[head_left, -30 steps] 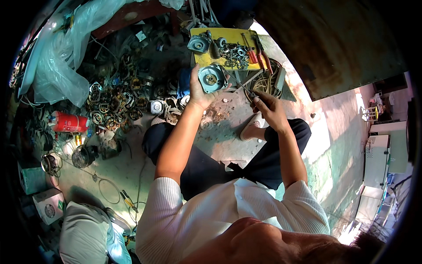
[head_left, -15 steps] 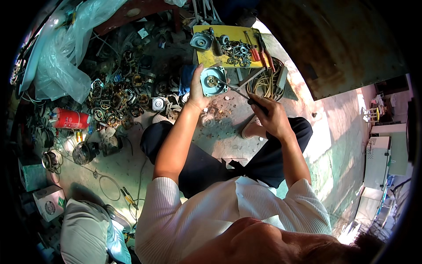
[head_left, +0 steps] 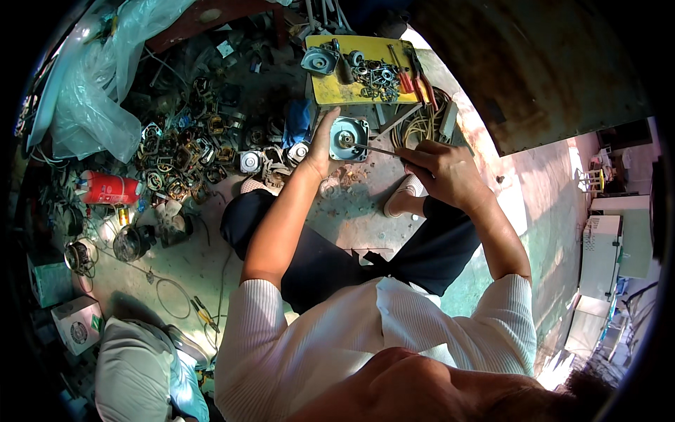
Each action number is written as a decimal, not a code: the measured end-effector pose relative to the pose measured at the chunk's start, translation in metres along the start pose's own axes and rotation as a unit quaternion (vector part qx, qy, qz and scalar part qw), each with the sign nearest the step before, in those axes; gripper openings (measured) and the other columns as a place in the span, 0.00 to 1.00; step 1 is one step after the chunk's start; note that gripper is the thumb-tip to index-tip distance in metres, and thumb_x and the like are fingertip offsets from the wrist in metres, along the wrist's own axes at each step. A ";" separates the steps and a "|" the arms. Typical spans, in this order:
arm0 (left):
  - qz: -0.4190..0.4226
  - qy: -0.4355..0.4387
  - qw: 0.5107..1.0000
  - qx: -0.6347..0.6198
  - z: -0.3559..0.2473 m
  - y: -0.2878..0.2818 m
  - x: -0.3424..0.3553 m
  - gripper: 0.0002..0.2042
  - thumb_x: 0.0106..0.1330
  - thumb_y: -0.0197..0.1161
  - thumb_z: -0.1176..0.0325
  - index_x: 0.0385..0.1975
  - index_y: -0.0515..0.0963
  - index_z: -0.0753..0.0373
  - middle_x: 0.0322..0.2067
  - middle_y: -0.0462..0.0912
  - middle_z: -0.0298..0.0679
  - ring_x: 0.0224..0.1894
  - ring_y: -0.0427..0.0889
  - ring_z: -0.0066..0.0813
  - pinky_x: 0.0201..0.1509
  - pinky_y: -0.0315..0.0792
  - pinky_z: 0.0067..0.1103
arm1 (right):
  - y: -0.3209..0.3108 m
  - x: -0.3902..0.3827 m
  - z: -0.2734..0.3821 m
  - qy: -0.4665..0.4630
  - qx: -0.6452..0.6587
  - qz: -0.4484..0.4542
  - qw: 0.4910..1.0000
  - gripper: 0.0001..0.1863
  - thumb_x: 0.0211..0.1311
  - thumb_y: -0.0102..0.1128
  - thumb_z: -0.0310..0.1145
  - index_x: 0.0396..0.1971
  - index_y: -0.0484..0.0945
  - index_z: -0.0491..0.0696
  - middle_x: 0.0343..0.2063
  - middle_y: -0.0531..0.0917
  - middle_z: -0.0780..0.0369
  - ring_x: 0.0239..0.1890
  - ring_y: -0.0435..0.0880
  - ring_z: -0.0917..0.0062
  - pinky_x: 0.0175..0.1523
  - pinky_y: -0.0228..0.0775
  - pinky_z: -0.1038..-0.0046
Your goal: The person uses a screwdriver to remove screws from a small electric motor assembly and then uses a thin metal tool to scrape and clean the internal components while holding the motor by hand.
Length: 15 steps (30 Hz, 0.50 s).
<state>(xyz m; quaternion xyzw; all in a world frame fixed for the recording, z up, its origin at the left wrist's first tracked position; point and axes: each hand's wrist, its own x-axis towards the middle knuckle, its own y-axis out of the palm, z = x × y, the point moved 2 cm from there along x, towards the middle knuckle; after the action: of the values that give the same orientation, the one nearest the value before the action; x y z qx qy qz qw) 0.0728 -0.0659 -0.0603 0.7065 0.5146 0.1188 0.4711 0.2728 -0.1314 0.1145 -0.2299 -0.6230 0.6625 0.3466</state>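
Head view: left hand clamped on grey housing, right hand on slim tool, flatter than before.

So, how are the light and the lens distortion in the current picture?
Head view: sunlight washes out patches of floor at right; head view: the rusty panel and heaped parts are shadowed; head view: black fisheye corners, the held housing fairly clear.

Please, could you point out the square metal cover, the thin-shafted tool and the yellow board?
Square metal cover (head_left: 346, 139), head view: central round hub.
Thin-shafted tool (head_left: 380, 150), head view: middle of its shaft.
Yellow board (head_left: 328, 89), head view: bare surface at its left.
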 end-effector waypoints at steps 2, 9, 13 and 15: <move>-0.010 0.005 1.000 -0.028 0.001 -0.003 0.002 0.29 0.65 0.49 0.40 0.48 0.77 0.62 0.38 0.84 0.41 0.36 0.84 0.34 0.38 0.81 0.38 | -0.002 0.001 -0.002 -0.026 -0.017 -0.006 1.000 0.16 0.53 0.63 0.31 0.44 0.84 0.56 0.25 0.79 0.63 0.27 0.82 0.68 0.31 0.74 0.66; -0.004 0.003 0.999 -0.044 -0.007 0.004 -0.005 0.29 0.64 0.49 0.41 0.48 0.77 0.62 0.41 0.83 0.43 0.39 0.84 0.37 0.40 0.81 0.37 | -0.007 0.008 -0.007 0.006 -0.035 -0.019 0.999 0.14 0.57 0.62 0.31 0.44 0.84 0.55 0.28 0.82 0.63 0.28 0.83 0.67 0.32 0.75 0.68; -0.017 0.042 0.999 -0.019 -0.006 0.005 -0.002 0.28 0.65 0.50 0.42 0.48 0.77 0.63 0.41 0.83 0.44 0.38 0.85 0.38 0.40 0.81 0.35 | 0.000 0.006 -0.008 0.025 -0.016 -0.012 0.999 0.14 0.55 0.62 0.31 0.43 0.84 0.54 0.26 0.81 0.61 0.28 0.82 0.66 0.33 0.74 0.66; -0.020 0.065 0.998 -0.011 -0.005 0.001 0.001 0.28 0.65 0.50 0.42 0.48 0.77 0.63 0.41 0.83 0.44 0.38 0.85 0.39 0.41 0.81 0.35 | 0.002 0.003 -0.006 0.038 0.018 0.009 0.999 0.14 0.56 0.62 0.31 0.44 0.84 0.53 0.28 0.82 0.60 0.29 0.82 0.64 0.35 0.74 0.65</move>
<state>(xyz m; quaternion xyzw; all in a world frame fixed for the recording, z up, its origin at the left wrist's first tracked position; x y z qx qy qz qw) 0.0705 -0.0619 -0.0569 0.6816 0.5571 0.1603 0.4465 0.2750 -0.1247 0.1124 -0.2541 -0.5949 0.6675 0.3687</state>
